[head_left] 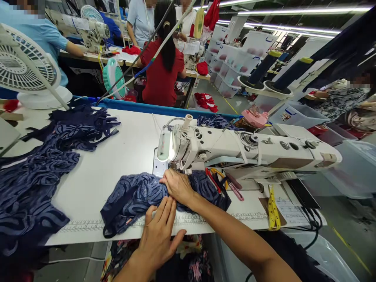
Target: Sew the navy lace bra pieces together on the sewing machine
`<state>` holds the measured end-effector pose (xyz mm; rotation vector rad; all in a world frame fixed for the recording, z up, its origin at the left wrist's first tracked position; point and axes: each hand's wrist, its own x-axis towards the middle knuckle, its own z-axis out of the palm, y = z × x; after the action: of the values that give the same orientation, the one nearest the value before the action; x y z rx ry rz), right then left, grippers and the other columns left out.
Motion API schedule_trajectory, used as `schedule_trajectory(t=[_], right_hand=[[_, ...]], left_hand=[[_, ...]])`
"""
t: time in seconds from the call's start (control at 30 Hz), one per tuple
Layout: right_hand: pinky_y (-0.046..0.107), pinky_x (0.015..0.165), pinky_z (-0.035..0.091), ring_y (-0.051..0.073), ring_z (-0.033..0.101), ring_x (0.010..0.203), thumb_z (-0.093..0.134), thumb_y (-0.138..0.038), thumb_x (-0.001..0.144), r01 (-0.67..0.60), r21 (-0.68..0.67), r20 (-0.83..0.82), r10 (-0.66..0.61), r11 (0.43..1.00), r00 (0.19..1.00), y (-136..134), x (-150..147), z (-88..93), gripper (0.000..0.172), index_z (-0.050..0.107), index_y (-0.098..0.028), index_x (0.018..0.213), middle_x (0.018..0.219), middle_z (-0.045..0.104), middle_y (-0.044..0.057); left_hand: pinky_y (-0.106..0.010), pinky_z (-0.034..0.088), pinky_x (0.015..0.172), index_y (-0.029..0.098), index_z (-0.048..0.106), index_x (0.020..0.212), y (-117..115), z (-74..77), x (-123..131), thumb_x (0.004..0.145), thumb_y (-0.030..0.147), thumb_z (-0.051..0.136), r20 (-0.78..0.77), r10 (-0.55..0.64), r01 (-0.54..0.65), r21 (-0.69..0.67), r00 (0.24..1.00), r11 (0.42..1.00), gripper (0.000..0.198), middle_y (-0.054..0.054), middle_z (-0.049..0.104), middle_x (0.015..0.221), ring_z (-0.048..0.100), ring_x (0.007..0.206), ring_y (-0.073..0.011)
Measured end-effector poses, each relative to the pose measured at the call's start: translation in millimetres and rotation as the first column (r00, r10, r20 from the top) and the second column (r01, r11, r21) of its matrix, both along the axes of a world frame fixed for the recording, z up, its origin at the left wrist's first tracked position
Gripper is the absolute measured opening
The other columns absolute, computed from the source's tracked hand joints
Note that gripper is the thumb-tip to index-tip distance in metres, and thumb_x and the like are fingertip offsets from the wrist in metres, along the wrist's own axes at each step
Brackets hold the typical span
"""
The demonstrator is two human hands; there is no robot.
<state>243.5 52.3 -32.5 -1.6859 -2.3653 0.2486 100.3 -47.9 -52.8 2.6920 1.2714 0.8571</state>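
Observation:
A navy blue patterned garment piece (pixel 129 199) lies bunched across the front of the white sewing machine (pixel 223 143), partly below its needle area. My right hand (pixel 178 186) is on top of it close to the presser foot, fingers curled down and closed on the cloth; the fingertips are partly hidden. Just in front, my left hand (pixel 160 229) rests on the fabric with fingers stretched out and the thumb apart. A small greyish thing shows by its index finger, too small to name. The machine's lamp is lit.
More navy garment pieces (pixel 35 176) heap at the left. Red- and yellow-handled tools (pixel 216 178) lie beside the machine's arm. A yellow tape measure (pixel 273 207) hangs over the table's front edge at the right. A white fan (pixel 26 58) stands back left; co-workers sit beyond.

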Motion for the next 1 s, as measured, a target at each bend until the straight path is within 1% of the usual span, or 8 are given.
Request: schedule_trajectory(t=[0.13, 0.2, 0.3, 0.4, 0.47, 0.6, 0.7, 1.0], right_hand=[[0.024, 0.071, 0.046, 0.015, 0.064, 0.079, 0.052, -0.029, 0.1, -0.017, 0.026, -0.064, 0.019, 1.0, 0.998, -13.4, 15.4, 11.7, 0.011, 0.057, -0.019, 0.102, 0.092, 0.067, 0.003], [0.026, 0.076, 0.048, 0.016, 0.064, 0.085, 0.044, -0.024, 0.102, 0.009, 0.085, -0.114, 0.001, 0.996, 0.994, -25.6, 24.9, 16.4, 0.015, 0.057, -0.02, 0.108, 0.097, 0.068, 0.005], [0.031, 0.085, 0.05, 0.02, 0.062, 0.096, 0.042, -0.021, 0.101, -0.034, 0.184, -0.187, 0.069, 0.982, 0.98, -42.8, 34.1, 15.7, 0.021, 0.06, -0.019, 0.11, 0.105, 0.067, 0.008], [0.039, 0.095, 0.049, 0.024, 0.06, 0.107, 0.053, -0.028, 0.098, -0.117, 0.211, -0.168, 0.154, 0.971, 0.974, -52.2, 38.9, 6.7, 0.023, 0.06, -0.017, 0.117, 0.116, 0.066, 0.011], [0.043, 0.1, 0.046, 0.026, 0.058, 0.113, 0.057, -0.031, 0.096, -0.107, 0.223, -0.157, 0.144, 0.969, 0.977, -54.2, 42.7, 0.4, 0.029, 0.059, -0.017, 0.121, 0.121, 0.065, 0.011], [0.047, 0.106, 0.042, 0.025, 0.056, 0.118, 0.059, -0.036, 0.095, -0.102, 0.186, -0.164, 0.133, 0.977, 0.977, -54.2, 51.1, -3.9, 0.04, 0.055, -0.018, 0.13, 0.127, 0.063, 0.011], [0.049, 0.109, 0.039, 0.026, 0.054, 0.122, 0.062, -0.041, 0.092, -0.111, 0.132, -0.144, 0.13, 0.985, 0.981, -53.6, 54.1, -2.4, 0.049, 0.052, -0.02, 0.136, 0.132, 0.06, 0.011], [0.048, 0.109, 0.037, 0.025, 0.052, 0.122, 0.058, -0.038, 0.094, -0.118, 0.137, -0.09, 0.131, 0.983, 0.987, -53.8, 52.0, 0.5, 0.044, 0.054, -0.021, 0.135, 0.132, 0.058, 0.011]], left_hand=[[-0.048, 0.034, 0.107, 0.015, 0.059, 0.13, 15.3, 20.4, -9.0, 0.095, 0.047, 0.051, 0.046, -0.078, 0.082, -0.094, 0.996, 0.992, 0.048, -0.012, 0.066, 0.129, 0.06, 0.117, -0.0273], [-0.046, 0.039, 0.107, 0.017, 0.059, 0.127, 30.9, 26.3, -14.8, 0.097, 0.035, 0.049, 0.098, -0.11, 0.121, -0.119, 0.989, 0.985, 0.036, -0.011, 0.067, 0.125, 0.061, 0.116, -0.0236], [-0.042, 0.045, 0.107, 0.016, 0.062, 0.117, 56.9, 19.9, -19.8, 0.097, 0.012, 0.041, 0.11, -0.136, 0.145, -0.08, 0.985, 0.986, 0.03, -0.01, 0.067, 0.122, 0.061, 0.116, -0.0202], [-0.053, 0.045, 0.107, 0.015, 0.062, 0.113, 72.3, 4.3, -21.3, 0.096, 0.011, 0.041, -0.001, -0.1, 0.1, -0.08, 0.995, 0.992, 0.027, -0.012, 0.064, 0.127, 0.056, 0.124, -0.0266], [-0.058, 0.043, 0.107, 0.015, 0.06, 0.116, 74.1, -3.1, -22.7, 0.097, 0.015, 0.042, -0.046, -0.056, 0.052, -0.094, 0.997, 0.994, 0.027, -0.014, 0.061, 0.132, 0.052, 0.129, -0.0294], [-0.057, 0.039, 0.11, 0.014, 0.05, 0.133, 70.2, -5.1, -27.8, 0.099, 0.022, 0.042, -0.062, -0.027, 0.021, -0.102, 0.998, 0.995, 0.036, -0.016, 0.056, 0.138, 0.048, 0.133, -0.0284], [-0.058, 0.04, 0.108, 0.024, 0.046, 0.142, 69.9, -2.3, -30.9, 0.099, 0.024, 0.045, -0.129, -0.052, 0.038, -0.114, 0.99, 0.993, 0.043, -0.013, 0.051, 0.144, 0.043, 0.137, -0.0311], [-0.062, 0.038, 0.106, 0.034, 0.047, 0.142, 71.8, -6.7, -32.7, 0.094, 0.015, 0.049, -0.249, -0.063, 0.054, -0.045, 0.966, 0.998, 0.052, -0.015, 0.045, 0.147, 0.037, 0.139, -0.0382]])
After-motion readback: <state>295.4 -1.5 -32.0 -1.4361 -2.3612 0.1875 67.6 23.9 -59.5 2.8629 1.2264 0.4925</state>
